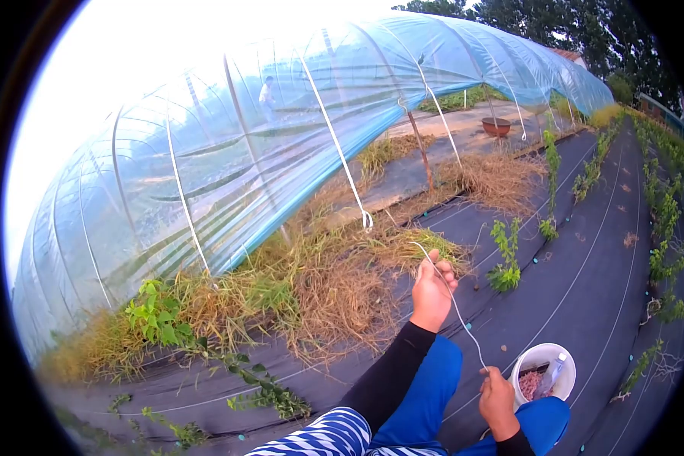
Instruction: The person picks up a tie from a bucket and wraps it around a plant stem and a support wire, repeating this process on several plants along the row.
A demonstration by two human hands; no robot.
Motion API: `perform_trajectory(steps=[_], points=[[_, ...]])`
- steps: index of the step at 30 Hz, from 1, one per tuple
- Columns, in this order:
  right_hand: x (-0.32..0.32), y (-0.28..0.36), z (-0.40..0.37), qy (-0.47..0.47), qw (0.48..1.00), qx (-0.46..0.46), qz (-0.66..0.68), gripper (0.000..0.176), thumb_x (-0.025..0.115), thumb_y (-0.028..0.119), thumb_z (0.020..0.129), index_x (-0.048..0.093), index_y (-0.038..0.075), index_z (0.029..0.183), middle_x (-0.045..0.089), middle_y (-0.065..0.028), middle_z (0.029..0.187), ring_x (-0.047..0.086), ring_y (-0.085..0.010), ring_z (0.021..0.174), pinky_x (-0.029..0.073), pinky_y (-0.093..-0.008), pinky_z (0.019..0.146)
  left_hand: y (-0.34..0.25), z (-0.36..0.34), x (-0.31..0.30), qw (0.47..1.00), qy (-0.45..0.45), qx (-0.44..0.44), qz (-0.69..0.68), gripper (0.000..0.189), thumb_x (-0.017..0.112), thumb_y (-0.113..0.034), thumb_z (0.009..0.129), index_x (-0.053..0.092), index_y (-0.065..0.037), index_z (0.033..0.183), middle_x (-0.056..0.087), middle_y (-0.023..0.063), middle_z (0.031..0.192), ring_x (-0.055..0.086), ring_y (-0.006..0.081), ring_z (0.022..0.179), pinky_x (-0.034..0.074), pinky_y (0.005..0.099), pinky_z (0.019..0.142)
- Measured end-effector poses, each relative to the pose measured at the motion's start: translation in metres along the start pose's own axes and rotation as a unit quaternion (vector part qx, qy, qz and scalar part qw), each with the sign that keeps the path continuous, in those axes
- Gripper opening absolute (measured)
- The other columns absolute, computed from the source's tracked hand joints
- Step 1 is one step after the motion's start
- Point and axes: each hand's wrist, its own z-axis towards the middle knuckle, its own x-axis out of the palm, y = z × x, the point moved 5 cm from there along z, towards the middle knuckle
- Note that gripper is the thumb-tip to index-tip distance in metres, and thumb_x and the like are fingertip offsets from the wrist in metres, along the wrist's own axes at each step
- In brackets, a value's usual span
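A thin white cord (456, 308) runs between my two hands in the head view. My left hand (432, 289), raised at the centre with the palm up and fingers curled, grips the cord near its upper end, which curves free to the left. My right hand (498, 399), lower and to the right, pinches the cord's lower part beside a white bucket (520, 372). Inside the bucket are small pinkish pieces (532, 384) and a clear plastic item. Above my left hand, a white strap (334, 140) with a looped end hangs from the blue plastic tunnel cover.
A plastic-covered tunnel (205, 159) spans the left and top. Dry grass (342, 296) lies along its base. Black ground sheet (577, 266) with rows of green plants (505, 254) stretches to the right. A brown pot (496, 128) sits farther off; a person (267, 93) shows through the plastic.
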Motion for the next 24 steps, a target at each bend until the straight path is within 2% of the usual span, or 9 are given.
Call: perform_trajectory(steps=[5, 12, 15, 20, 24], points=[[0.006, -0.003, -0.003, 0.018, 1.000, -0.011, 0.015, 0.016, 0.045, 0.005, 0.084, 0.057, 0.007, 0.095, 0.057, -0.0126, 0.057, 0.060, -0.0341, 0.059, 0.045, -0.0434, 0.056, -0.013, 0.010, -0.009, 0.999, 0.028, 0.009, -0.038, 0.026, 0.041, -0.030, 0.097, 0.047, -0.015, 0.117, 0.054, -0.0001, 0.082, 0.050, 0.0119, 0.070, 0.045, 0.0277, 0.062], [0.009, -0.002, -0.003, 0.031, 0.999, -0.003, 0.019, 0.016, 0.045, 0.006, 0.085, 0.057, 0.007, 0.095, 0.057, -0.0127, 0.058, 0.061, -0.0344, 0.059, 0.046, -0.0438, 0.056, -0.015, 0.009, -0.013, 0.998, 0.043, 0.006, -0.040, 0.025, 0.041, -0.030, 0.097, 0.048, -0.015, 0.115, 0.054, -0.0005, 0.082, 0.050, 0.0113, 0.069, 0.045, 0.0273, 0.062], [0.010, -0.001, -0.003, 0.038, 0.999, 0.003, 0.024, 0.016, 0.045, 0.005, 0.085, 0.056, 0.007, 0.096, 0.057, -0.0128, 0.058, 0.061, -0.0347, 0.059, 0.046, -0.0437, 0.056, -0.016, 0.008, -0.016, 0.999, 0.024, 0.006, -0.034, 0.023, 0.042, -0.030, 0.096, 0.048, -0.016, 0.113, 0.052, -0.0015, 0.079, 0.048, 0.0094, 0.065, 0.042, 0.0243, 0.057], [0.013, 0.000, -0.004, 0.048, 0.999, 0.003, 0.025, 0.016, 0.046, 0.006, 0.085, 0.056, 0.007, 0.097, 0.058, -0.0140, 0.059, 0.060, -0.0354, 0.060, 0.046, -0.0436, 0.056, -0.021, 0.010, -0.018, 1.000, 0.023, -0.003, -0.021, 0.021, 0.042, -0.031, 0.096, 0.048, -0.016, 0.110, 0.040, -0.0033, 0.067, 0.034, 0.0061, 0.052, 0.029, 0.0204, 0.045], [0.015, 0.009, -0.010, 0.061, 0.998, -0.005, -0.012, 0.016, 0.046, 0.006, 0.085, 0.057, 0.007, 0.098, 0.058, -0.0143, 0.059, 0.060, -0.0352, 0.060, 0.046, -0.0434, 0.056, -0.025, 0.013, -0.015, 1.000, 0.004, -0.010, 0.020, 0.021, 0.042, -0.031, 0.097, 0.047, -0.015, 0.110, 0.039, -0.0035, 0.066, 0.032, 0.0059, 0.050, 0.028, 0.0206, 0.045]])
